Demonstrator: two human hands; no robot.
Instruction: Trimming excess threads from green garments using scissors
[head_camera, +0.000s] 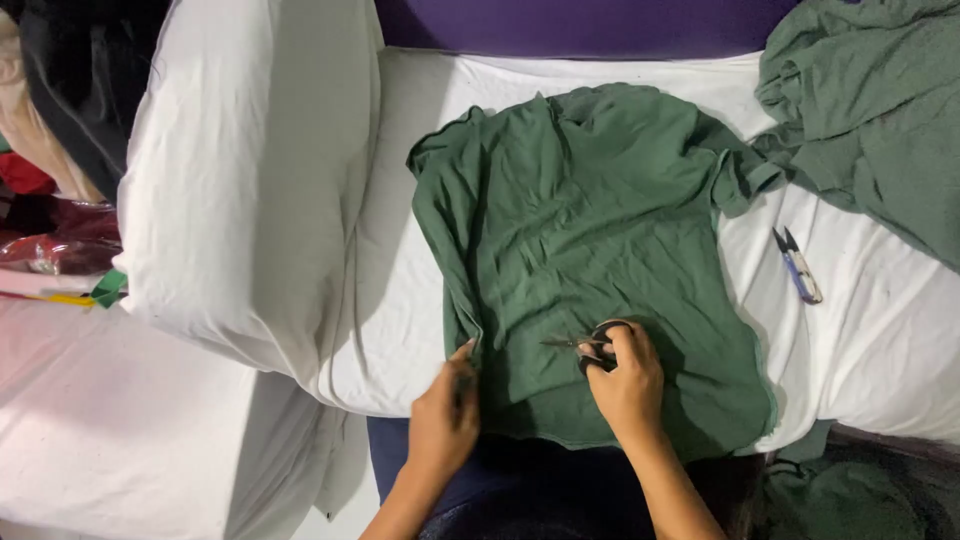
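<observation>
We see a green garment (590, 250) spread flat on a white sheet (880, 340), near the middle of the scene. Our right hand (625, 385) has its fingers closed through the handles of black scissors (590, 345), blades pointing left over the cloth. Our left hand (445, 420) pinches the garment's near left edge. A small thread snipper (798, 265) lies to the right, apart from the garment. More green fabric (870, 110) is heaped at the far right.

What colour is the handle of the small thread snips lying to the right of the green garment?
The thread snips have a blue handle, seen in the head view.
</observation>
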